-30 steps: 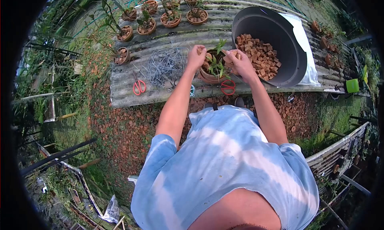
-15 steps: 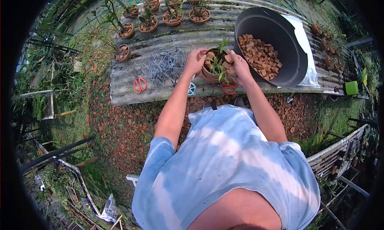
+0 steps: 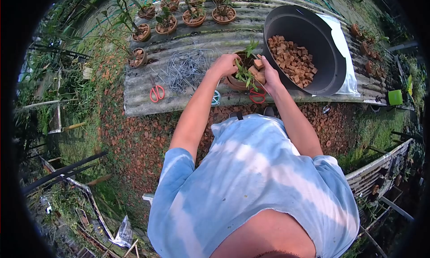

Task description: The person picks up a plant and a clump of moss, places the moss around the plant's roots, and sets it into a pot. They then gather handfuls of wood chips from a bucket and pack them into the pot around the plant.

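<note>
Head view: right hand (image 3: 271, 77) grips rough, chunky blocks (image 3: 257, 73) at the round clay pot (image 3: 235, 83) on wavy sheeting (image 3: 138, 88). Left hand (image 3: 226, 65) is at its rim; I can't tell if those fingers grip.

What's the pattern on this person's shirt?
The shirt has soft blue and white patches, best seen in the head view.

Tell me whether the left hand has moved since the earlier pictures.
Yes: judged against the tangled wires, the left hand has shifted rightward in the view, toward the plant pot.
</note>
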A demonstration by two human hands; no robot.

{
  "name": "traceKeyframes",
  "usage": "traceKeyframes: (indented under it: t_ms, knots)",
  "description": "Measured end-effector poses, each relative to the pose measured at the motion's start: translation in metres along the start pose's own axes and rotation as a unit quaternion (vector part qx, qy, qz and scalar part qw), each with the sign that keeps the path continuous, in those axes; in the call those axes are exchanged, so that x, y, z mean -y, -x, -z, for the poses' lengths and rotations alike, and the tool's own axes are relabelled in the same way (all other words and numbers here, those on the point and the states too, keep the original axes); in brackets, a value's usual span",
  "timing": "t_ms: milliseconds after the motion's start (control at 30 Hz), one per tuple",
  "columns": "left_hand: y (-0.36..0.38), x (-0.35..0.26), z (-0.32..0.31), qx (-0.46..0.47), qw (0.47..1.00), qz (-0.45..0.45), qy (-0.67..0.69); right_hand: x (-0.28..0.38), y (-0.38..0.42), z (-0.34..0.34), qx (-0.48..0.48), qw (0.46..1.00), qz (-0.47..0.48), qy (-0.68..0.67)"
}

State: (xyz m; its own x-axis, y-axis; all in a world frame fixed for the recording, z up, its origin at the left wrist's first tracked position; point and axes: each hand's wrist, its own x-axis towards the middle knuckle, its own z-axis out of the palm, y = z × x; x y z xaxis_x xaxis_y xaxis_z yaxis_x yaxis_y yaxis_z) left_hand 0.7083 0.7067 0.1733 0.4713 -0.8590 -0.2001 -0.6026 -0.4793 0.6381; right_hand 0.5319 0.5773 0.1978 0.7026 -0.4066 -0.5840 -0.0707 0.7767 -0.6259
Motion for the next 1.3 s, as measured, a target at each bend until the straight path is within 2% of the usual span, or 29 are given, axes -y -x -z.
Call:
traceKeyframes:
  t_ms: [33,133,233,333,433,533,633,733,833,933,967,1067,1167,1267,1300]
  knots:
    - [0.0,-0.001,0.001,0.004,1.0,0.0,-0.008,0.0,0.0,0.002,0.009,1.0,0.01,0.013]
    - [-0.006,0.013,-0.009,-0.17,0.982,0.043,0.066,0.001,-0.001,0.002,0.0,1.0,0.005,0.0]
    - [0.0,0.001,-0.014,-0.218,0.909,0.15,0.323,0.0,-0.004,0.006,0.005,1.0,0.008,0.001]
    - [-0.003,0.009,-0.044,-0.346,0.893,0.047,0.283,0.002,0.0,0.004,0.012,1.0,0.012,-0.006]
    - [-0.007,0.015,-0.058,-0.364,0.867,0.047,0.338,0.003,-0.001,0.006,-0.005,1.0,-0.008,0.0]
    - [-0.025,0.029,-0.049,-0.4,0.879,0.049,0.254,0.005,0.004,0.006,-0.006,1.0,0.009,0.011]
    - [-0.037,0.035,-0.023,-0.284,0.952,-0.002,0.11,0.004,0.002,0.01,0.014,1.0,0.017,0.008]
    - [-0.042,0.026,-0.008,-0.153,0.964,0.011,0.219,0.003,-0.009,0.022,0.002,1.0,0.007,0.003]
    - [-0.046,0.026,-0.006,-0.153,0.956,-0.01,0.249,0.004,-0.004,0.031,-0.006,1.0,0.016,0.017]
    - [-0.047,0.032,0.005,-0.231,0.92,0.091,0.303,0.003,0.0,0.031,-0.031,0.999,-0.012,0.029]
    - [-0.042,0.035,0.009,-0.221,0.928,0.11,0.279,0.003,-0.002,0.033,-0.032,0.998,-0.005,0.051]
    - [-0.03,0.051,-0.004,-0.187,0.96,0.069,0.196,-0.003,0.0,0.025,-0.064,0.988,0.063,0.129]
    - [0.001,0.002,0.013,-0.233,0.891,0.119,0.371,-0.021,-0.02,0.026,-0.067,0.955,0.153,0.243]
    - [0.009,0.001,0.011,-0.308,0.854,0.111,0.405,-0.008,-0.015,0.005,-0.15,0.874,0.182,0.424]
    - [0.012,0.0,0.007,-0.296,0.857,0.11,0.408,-0.004,-0.019,0.001,-0.148,0.87,0.177,0.436]
